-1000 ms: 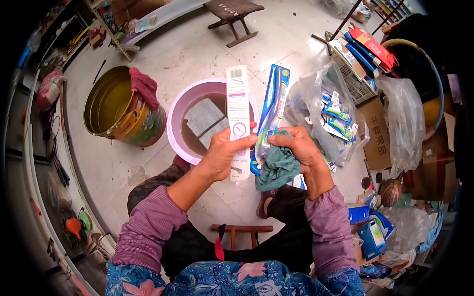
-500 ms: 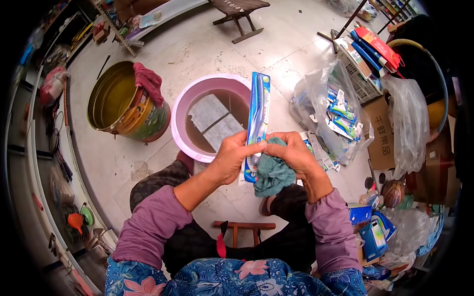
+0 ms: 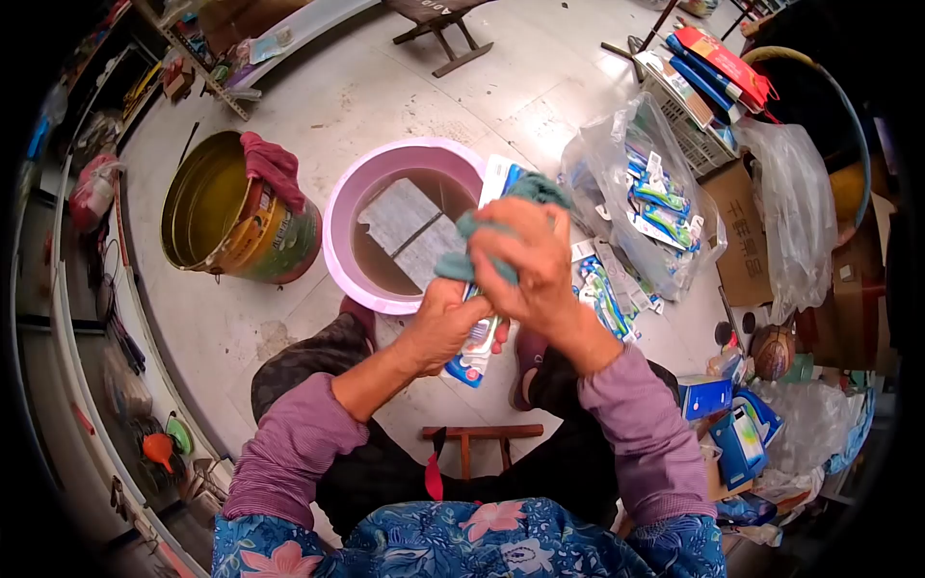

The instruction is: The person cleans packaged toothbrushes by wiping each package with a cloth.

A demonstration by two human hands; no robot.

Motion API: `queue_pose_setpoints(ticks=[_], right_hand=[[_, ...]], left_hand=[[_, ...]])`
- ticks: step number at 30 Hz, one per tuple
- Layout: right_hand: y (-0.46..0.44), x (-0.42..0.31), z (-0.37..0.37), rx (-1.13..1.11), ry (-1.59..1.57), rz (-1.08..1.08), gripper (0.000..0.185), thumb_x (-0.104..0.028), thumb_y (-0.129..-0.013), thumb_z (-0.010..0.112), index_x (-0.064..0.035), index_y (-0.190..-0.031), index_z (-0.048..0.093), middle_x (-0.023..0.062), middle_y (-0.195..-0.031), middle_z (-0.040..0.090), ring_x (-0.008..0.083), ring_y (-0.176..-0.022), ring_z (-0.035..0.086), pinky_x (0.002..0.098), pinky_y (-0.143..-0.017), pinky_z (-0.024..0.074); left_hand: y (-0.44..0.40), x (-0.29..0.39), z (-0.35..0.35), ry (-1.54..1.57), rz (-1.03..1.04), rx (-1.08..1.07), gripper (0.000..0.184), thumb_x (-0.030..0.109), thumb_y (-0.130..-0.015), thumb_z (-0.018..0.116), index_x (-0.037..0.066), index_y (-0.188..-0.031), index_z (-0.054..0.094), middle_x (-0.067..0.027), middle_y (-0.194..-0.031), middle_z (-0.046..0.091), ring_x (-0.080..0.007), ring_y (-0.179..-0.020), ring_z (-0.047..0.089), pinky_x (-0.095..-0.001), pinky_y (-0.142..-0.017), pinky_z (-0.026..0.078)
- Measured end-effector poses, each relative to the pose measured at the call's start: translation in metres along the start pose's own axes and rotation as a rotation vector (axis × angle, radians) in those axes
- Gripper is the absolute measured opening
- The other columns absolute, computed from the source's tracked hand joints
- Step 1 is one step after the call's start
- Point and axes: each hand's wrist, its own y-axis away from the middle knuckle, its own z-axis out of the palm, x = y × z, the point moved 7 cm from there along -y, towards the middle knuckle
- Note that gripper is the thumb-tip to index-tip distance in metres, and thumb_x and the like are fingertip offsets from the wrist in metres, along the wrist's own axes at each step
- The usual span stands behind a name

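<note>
Wiping, seemingly: right hand (image 3: 533, 258), fingers partly curled, holds green cloth (image 3: 541, 189) against 1 toothbrush package (image 3: 467, 369); left hand (image 3: 436, 332), nearly closed, grips package beside pink basin (image 3: 337, 255). Further stroke calls for steady left grip.

Bare floor (image 3: 424, 371) lay open between the pink basin (image 3: 339, 217) and the stool (image 3: 482, 433), while the basin's rim hemmed the left side and the clear plastic bag (image 3: 602, 144) obstructed the right.
</note>
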Motion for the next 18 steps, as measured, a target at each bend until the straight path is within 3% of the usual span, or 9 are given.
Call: queue_pose_setpoints(ticks=[4, 7, 8, 9, 11, 12, 14, 18], right_hand=[[-0.021, 0.061, -0.009, 0.177, -0.043, 0.213, 0.008, -0.011, -0.072, 0.067, -0.0103, -0.080, 0.067, 0.0076, -0.092, 0.065, 0.0254, -0.085, 0.057, 0.0397, -0.075, 0.0396], [-0.012, 0.024, -0.012, 0.171, -0.049, 0.061, 0.008, -0.009, -0.072, 0.068, -0.0090, -0.080, 0.066, 0.0075, -0.093, 0.065, 0.0266, -0.088, 0.057, 0.0407, -0.080, 0.0409], [0.003, 0.007, 0.002, 0.133, -0.199, 0.033, 0.011, -0.008, -0.071, 0.069, -0.0087, -0.082, 0.067, 0.0078, -0.096, 0.065, 0.0276, -0.094, 0.057, 0.0402, -0.087, 0.0403], [0.006, -0.023, 0.005, 0.032, -0.206, 0.035, 0.016, -0.008, -0.069, 0.070, -0.0092, -0.085, 0.068, 0.0093, -0.098, 0.065, 0.0282, -0.098, 0.058, 0.0393, -0.089, 0.0411], [0.009, -0.020, 0.001, 0.013, -0.219, 0.022, 0.020, -0.008, -0.067, 0.071, -0.0085, -0.088, 0.068, 0.0098, -0.098, 0.065, 0.0283, -0.099, 0.058, 0.0387, -0.087, 0.0430], [0.005, -0.008, -0.006, 0.054, -0.207, -0.007, 0.020, -0.001, -0.069, 0.071, -0.0050, -0.089, 0.069, 0.0128, -0.099, 0.065, 0.0293, -0.096, 0.059, 0.0382, -0.085, 0.0457], [-0.015, 0.030, -0.023, 0.182, -0.018, 0.013, 0.020, -0.001, -0.068, 0.070, -0.0035, -0.088, 0.068, 0.0132, -0.096, 0.065, 0.0300, -0.091, 0.060, 0.0384, -0.082, 0.0461], [-0.015, 0.032, -0.021, 0.199, 0.052, 0.075, 0.019, 0.000, -0.068, 0.070, -0.0034, -0.086, 0.068, 0.0121, -0.095, 0.065, 0.0300, -0.090, 0.059, 0.0373, -0.080, 0.0464]], left_hand=[[0.006, 0.000, 0.016, -0.024, -0.013, -0.039, 0.018, 0.008, -0.087, 0.051, -0.006, -0.094, 0.058, -0.0116, -0.072, 0.062, -0.0161, -0.056, 0.059, -0.0286, -0.053, 0.050], [-0.002, 0.001, 0.001, -0.056, 0.013, -0.062, 0.019, 0.007, -0.087, 0.052, -0.004, -0.101, 0.055, -0.0104, -0.078, 0.062, -0.0149, -0.060, 0.060, -0.0275, -0.054, 0.050], [-0.007, 0.002, -0.007, -0.100, 0.042, -0.085, 0.020, 0.005, -0.087, 0.051, -0.003, -0.105, 0.053, -0.0094, -0.083, 0.062, -0.0141, -0.063, 0.060, -0.0265, -0.053, 0.050], [-0.008, 0.017, -0.021, -0.281, 0.277, 0.060, 0.022, 0.006, -0.087, 0.052, -0.002, -0.107, 0.052, -0.0084, -0.083, 0.062, -0.0137, -0.064, 0.060, -0.0266, -0.054, 0.050], [0.003, 0.019, -0.012, -0.085, 0.317, 0.119, 0.020, 0.006, -0.087, 0.051, -0.002, -0.105, 0.053, -0.0083, -0.084, 0.062, -0.0136, -0.064, 0.060, -0.0260, -0.054, 0.050], [0.008, 0.024, -0.009, -0.090, 0.300, 0.115, 0.020, 0.006, -0.087, 0.051, -0.002, -0.105, 0.053, -0.0083, -0.084, 0.062, -0.0136, -0.064, 0.060, -0.0260, -0.054, 0.050], [0.007, 0.013, 0.014, -0.095, -0.009, -0.126, 0.017, 0.005, -0.084, 0.052, -0.005, -0.098, 0.057, -0.0120, -0.084, 0.061, -0.0154, -0.062, 0.060, -0.0261, -0.058, 0.051], [0.004, 0.005, 0.009, -0.133, -0.055, -0.163, 0.018, 0.006, -0.087, 0.049, -0.003, -0.102, 0.055, -0.0073, -0.077, 0.062, -0.0136, -0.063, 0.060, -0.0262, -0.051, 0.048]])
